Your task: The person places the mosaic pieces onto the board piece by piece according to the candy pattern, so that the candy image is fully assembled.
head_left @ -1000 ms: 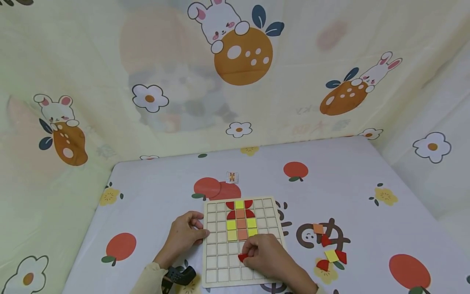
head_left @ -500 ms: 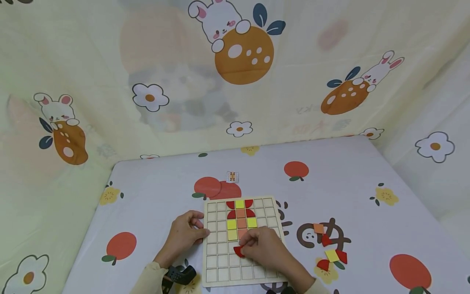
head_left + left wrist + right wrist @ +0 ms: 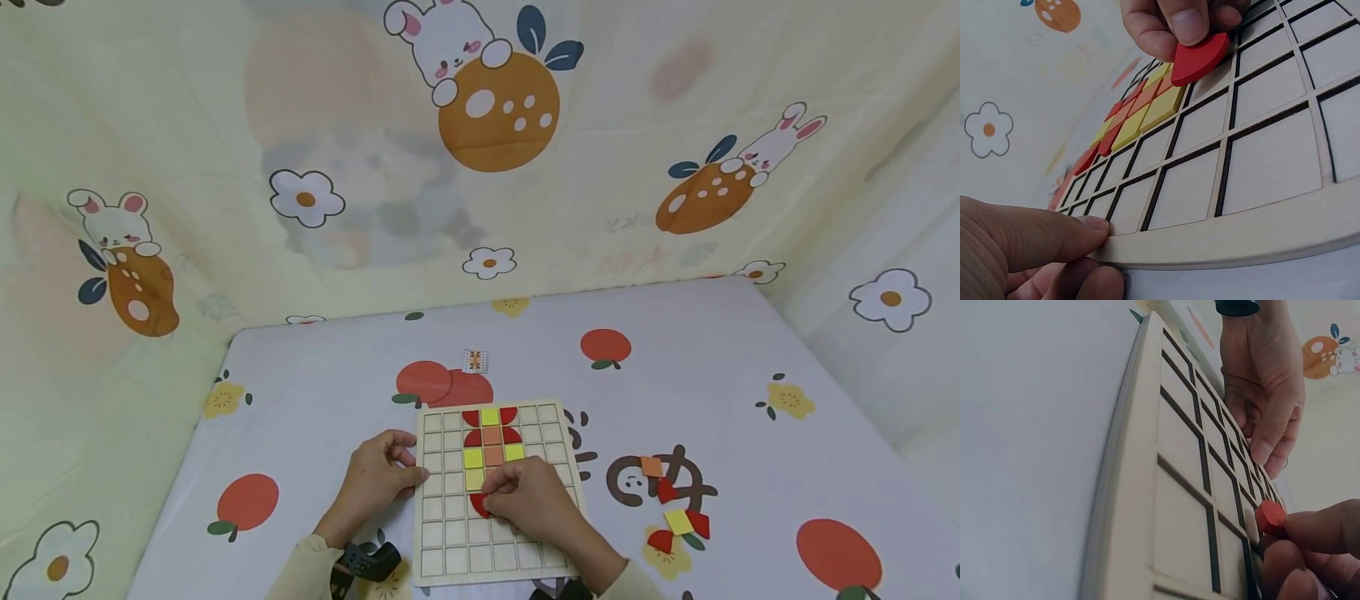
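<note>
A pale wooden grid board (image 3: 444,560) lies on the cloth, with red, yellow and orange tiles set in its upper middle columns. My right hand (image 3: 536,504) pinches a red quarter-circle tile (image 3: 1200,59) between thumb and fingers. That tile is held tilted over a cell just below the lower left yellow tile (image 3: 474,480). At the board's left edge is my left hand (image 3: 378,475); its thumb (image 3: 1085,232) presses on the frame while its fingers curl beside and below the rim. The right hand hides part of the tiles and cells behind it.
To the right of the board lie loose pieces: an orange square (image 3: 652,467), a yellow square (image 3: 678,522) and several red quarter-circles (image 3: 660,542). A small card with a grid pattern (image 3: 476,361) lies beyond the board. A printed curtain (image 3: 360,275) rises behind the table.
My right hand has moved up and left across the board with the red tile, which has turned in the fingers. The left hand and the board have stayed put.
</note>
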### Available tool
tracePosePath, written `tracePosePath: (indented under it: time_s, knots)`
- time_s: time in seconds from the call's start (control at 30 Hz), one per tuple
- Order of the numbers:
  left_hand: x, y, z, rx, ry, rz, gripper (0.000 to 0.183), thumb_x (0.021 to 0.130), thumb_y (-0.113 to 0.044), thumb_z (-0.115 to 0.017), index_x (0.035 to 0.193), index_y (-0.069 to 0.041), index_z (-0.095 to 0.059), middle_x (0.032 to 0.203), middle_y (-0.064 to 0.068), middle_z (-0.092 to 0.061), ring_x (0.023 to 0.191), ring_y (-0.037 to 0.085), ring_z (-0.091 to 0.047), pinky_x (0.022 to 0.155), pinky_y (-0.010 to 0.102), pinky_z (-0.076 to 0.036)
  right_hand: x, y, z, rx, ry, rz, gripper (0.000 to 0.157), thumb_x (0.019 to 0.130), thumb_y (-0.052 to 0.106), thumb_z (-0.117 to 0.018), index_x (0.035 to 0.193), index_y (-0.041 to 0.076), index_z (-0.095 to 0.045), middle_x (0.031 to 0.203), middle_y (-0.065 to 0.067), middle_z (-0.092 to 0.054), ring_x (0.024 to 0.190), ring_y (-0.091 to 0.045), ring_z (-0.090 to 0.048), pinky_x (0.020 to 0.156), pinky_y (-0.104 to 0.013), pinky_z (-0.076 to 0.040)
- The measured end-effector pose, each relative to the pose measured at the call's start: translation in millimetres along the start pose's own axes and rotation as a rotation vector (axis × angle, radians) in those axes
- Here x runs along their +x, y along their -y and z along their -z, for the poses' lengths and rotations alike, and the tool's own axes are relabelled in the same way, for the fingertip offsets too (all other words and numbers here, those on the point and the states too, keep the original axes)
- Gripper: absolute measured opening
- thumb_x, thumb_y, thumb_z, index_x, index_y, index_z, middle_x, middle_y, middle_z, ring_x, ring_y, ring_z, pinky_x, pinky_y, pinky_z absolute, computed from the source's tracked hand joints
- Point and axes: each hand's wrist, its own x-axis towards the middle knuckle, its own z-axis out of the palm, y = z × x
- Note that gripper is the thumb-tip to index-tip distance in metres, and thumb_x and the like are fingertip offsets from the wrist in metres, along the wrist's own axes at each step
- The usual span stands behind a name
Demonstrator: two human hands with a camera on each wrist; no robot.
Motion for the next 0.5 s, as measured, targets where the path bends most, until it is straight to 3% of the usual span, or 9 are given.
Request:
tracePosePath:
  time_s: [0.27,0.5]
  knots:
    - [-0.4,-0.3,0.1,-0.006,-0.003,0.007,0.043,0.080,0.003,-0.084,0.119,0.000,-0.066,0.087,0.007,-0.063,0.063,0.015,-0.062,0.054,0.026,-0.057,0.8,1.9,-4.7,-0.039,-0.043,0.015,0.006,0.084,0.002,-0.077,0.081,0.007,-0.075,0.065,0.003,-0.066,0.050,-0.007,-0.054,0.045,-0.020,-0.042]
    - [-0.2,0.0,-0.2,0.002,-0.004,0.003,0.043,0.080,0.002,-0.085,0.119,0.001,-0.066,0.086,0.006,-0.063,0.061,0.015,-0.062,0.054,0.027,-0.056,1.2,1.3,-8.2,-0.113,-0.079,0.041,0.007,0.085,0.004,-0.078,0.080,0.009,-0.077,0.068,0.006,-0.069,0.063,-0.009,-0.061,0.056,-0.023,-0.048]
